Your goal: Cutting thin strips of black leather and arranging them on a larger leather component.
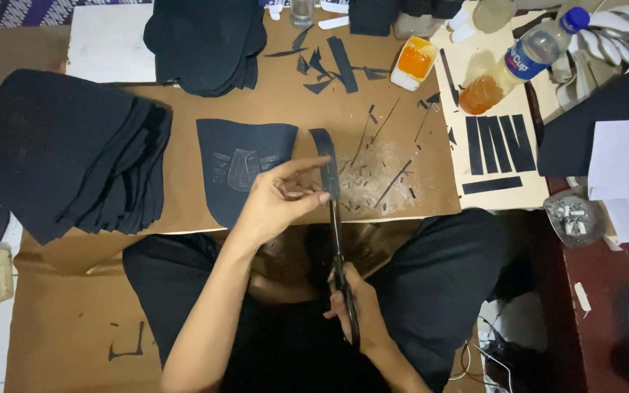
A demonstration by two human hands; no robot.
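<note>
Pinching a black strip (327, 164), hands grip scissors (340, 255); bottle (522, 62) holds amber liquid.

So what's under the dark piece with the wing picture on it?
The dark piece lies flat on a brown cardboard sheet. The left hand covers its right lower part, so whatever sits beneath the piece there is hidden.

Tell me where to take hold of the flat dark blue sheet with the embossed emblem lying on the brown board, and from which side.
Grip the dark blue sheet with the embossed emblem at its straight top edge, coming from the far side. It lies flat on the brown board, so probably slide a fingertip under first. The left hand covers the near right part, and the stack of black pieces crowds the left.
</note>
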